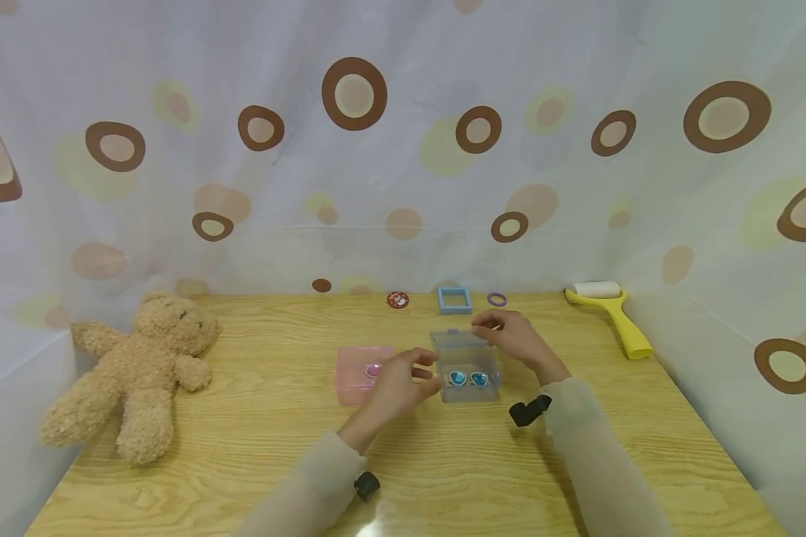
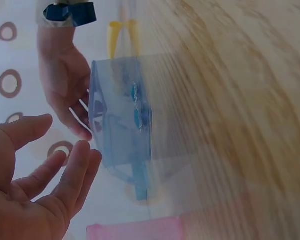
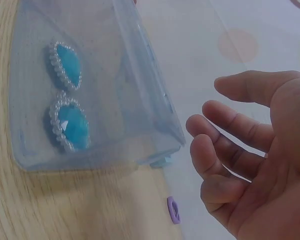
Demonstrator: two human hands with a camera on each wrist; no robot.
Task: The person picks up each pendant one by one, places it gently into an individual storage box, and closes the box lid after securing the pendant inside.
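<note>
Between my hands, a translucent blue-grey box sits on the table with its lid raised at the back. Inside lie two blue faceted gems edged with clear beads. My right hand is beside the lid's far right corner, fingers loosely bent and holding nothing; the right wrist view shows a gap between fingertips and lid. My left hand hovers at the box's left side with thumb and fingers spread, also holding nothing. Below it is a pink box, partly covered, with a pink gem showing.
Along the back edge lie a red patterned disc, a light blue square frame and a purple ring. A yellow-handled roller lies at back right. A teddy bear lies at left. A spotted curtain surrounds the table.
</note>
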